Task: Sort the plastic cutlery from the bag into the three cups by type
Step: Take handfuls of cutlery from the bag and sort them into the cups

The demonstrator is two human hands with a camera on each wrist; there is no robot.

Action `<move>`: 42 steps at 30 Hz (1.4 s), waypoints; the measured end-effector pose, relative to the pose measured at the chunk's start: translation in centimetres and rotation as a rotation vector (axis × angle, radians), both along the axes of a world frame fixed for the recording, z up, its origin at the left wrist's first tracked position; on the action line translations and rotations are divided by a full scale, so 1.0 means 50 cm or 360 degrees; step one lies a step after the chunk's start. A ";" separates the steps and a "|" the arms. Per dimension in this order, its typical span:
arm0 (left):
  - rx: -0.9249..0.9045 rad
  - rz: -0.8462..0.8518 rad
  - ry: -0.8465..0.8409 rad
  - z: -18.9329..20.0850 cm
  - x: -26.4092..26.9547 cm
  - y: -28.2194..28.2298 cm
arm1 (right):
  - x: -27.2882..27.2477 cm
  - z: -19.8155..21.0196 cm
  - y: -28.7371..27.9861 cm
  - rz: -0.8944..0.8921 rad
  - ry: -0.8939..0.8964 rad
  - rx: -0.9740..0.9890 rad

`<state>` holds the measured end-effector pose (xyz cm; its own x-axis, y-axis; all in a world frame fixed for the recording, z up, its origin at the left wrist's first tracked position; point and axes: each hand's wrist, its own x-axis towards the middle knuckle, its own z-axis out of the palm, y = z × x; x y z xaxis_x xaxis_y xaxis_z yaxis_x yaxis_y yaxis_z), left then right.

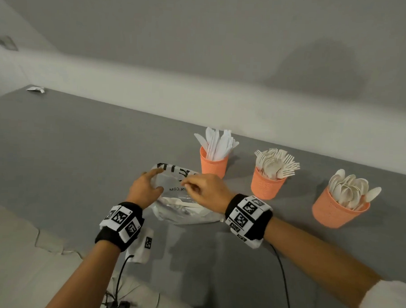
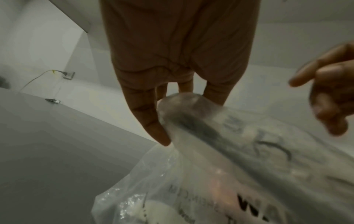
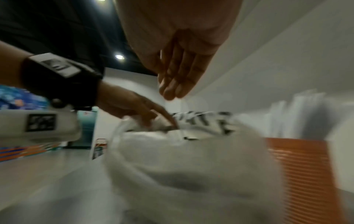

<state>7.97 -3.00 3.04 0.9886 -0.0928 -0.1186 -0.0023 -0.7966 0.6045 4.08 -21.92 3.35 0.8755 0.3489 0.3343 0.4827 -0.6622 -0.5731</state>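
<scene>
A clear printed plastic bag [image 1: 183,213] lies on the grey table [image 1: 69,148] with a few white pieces of cutlery [image 1: 181,203] inside. My left hand [image 1: 144,188] pinches the bag's [image 2: 229,174] rim at its left side and holds the mouth up. My right hand [image 1: 207,191] hovers over the mouth, its fingers [image 3: 172,84] straight and together, holding nothing. To the right stand three orange cups: one with knives [image 1: 213,164], one with forks [image 1: 267,185], one with spoons [image 1: 339,211]. The knife cup [image 3: 306,174] stands just behind the bag [image 3: 182,166].
A small white wrapper [image 1: 36,89] lies at the table's far left corner. A white tagged block [image 1: 142,244] and black cables [image 1: 283,273] hang near the front edge. A pale wall runs behind the cups.
</scene>
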 end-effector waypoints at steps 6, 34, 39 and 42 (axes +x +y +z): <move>0.0064 -0.0188 0.0001 -0.002 -0.040 0.011 | 0.045 -0.107 0.066 -0.0110 0.0689 -0.0755; 0.0417 0.0044 -0.0167 -0.023 -0.089 0.018 | -0.046 -0.051 0.085 -0.0100 0.0863 0.0436; 0.0427 0.0111 -0.0328 -0.014 -0.053 0.003 | -0.040 0.027 0.058 -0.0161 0.0705 0.0888; 0.0501 0.0094 -0.0305 -0.018 -0.030 -0.007 | -0.017 0.066 0.020 -0.0309 0.0588 0.1233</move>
